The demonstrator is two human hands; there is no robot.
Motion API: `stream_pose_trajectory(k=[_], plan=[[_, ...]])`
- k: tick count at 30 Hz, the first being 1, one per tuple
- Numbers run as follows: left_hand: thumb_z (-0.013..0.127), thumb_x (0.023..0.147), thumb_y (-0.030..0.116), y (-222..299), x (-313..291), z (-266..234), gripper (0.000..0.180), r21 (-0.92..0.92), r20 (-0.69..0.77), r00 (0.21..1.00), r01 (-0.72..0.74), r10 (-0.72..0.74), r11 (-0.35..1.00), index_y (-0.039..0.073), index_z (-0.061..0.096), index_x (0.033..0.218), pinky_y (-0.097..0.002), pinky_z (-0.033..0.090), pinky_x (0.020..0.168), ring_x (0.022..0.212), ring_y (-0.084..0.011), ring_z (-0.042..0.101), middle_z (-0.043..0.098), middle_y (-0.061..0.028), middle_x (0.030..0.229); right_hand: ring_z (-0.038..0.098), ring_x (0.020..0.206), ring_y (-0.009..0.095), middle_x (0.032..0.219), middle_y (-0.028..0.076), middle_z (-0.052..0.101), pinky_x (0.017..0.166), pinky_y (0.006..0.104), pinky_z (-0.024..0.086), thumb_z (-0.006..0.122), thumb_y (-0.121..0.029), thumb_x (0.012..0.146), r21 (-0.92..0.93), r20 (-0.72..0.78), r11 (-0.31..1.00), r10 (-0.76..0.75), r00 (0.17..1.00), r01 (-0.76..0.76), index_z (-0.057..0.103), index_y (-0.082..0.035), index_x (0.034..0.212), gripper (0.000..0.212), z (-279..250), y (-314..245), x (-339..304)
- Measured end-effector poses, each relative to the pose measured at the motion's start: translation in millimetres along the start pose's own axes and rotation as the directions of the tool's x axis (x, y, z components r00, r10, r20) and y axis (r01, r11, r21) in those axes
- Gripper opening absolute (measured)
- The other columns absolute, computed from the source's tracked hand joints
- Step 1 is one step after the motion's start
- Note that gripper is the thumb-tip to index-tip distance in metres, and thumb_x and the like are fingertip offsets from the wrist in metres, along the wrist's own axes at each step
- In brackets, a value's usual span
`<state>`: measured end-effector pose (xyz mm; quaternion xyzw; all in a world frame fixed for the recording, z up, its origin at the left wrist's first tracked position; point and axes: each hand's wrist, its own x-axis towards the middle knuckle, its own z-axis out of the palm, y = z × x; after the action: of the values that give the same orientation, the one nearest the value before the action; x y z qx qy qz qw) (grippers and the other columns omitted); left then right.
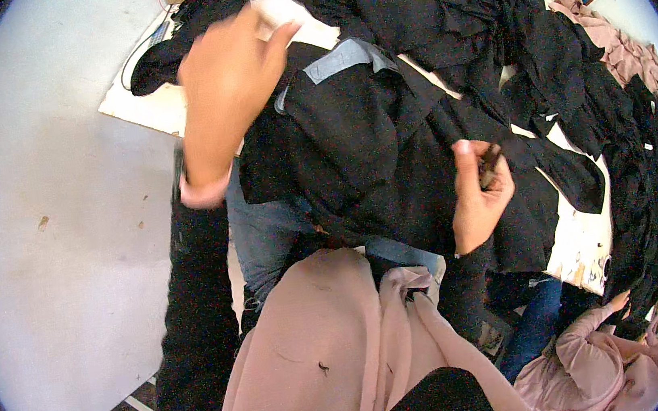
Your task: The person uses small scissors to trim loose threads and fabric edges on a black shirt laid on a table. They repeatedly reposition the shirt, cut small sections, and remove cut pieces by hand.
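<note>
A black garment piece lies spread before me over the table's near edge, with a grey-blue patch of fabric on its far part. My left hand hovers at the garment's far left, slightly blurred, thumb apart from the fingers and nothing seen in it. Over the garment's right side, my right hand is closed around a small dark object. Part of that object is hidden by the fingers, and its kind cannot be made out.
Heaps of black cloth cover much of the white table. Pink cloth lies at the far right. A co-worker in a pink sleeve sits at lower right, a hand on black cloth. A pale wall stands at left.
</note>
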<state>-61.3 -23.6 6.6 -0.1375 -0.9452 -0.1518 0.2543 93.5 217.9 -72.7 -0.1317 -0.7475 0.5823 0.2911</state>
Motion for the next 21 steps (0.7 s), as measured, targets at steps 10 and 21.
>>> stream_pose_trajectory(k=[10,21], plan=[[0.06,0.097,0.04,2.1,-131.0,27.5,0.04,-0.366,0.506,0.863,0.226,-0.011,0.903,0.002,0.067,0.106,-0.0417,0.053,0.064,0.07,-0.0319,0.07,0.068,-0.0202,0.076,0.061,0.087,0.009,0.092,0.004,0.07,0.079,0.0272,0.05,0.072,-0.011,0.089,-0.184,0.404,0.938,-0.2,0.893,0.294,0.067,0.0,0.106,0.02,84.7,21.6,5.5],[0.081,0.084,0.022,45.3,-83.4,32.5,0.075,-0.692,0.336,0.579,0.687,0.742,-0.222,-0.004,0.042,0.143,-0.0332,0.044,0.105,0.12,-0.0183,0.056,0.058,-0.0125,0.133,0.059,0.082,0.014,0.083,0.01,0.065,0.078,0.029,0.048,0.058,-0.005,0.096,-0.448,-0.246,0.797,-0.546,0.801,0.406,0.062,0.001,0.101,0.009,-50.2,-36.2,79.2]])
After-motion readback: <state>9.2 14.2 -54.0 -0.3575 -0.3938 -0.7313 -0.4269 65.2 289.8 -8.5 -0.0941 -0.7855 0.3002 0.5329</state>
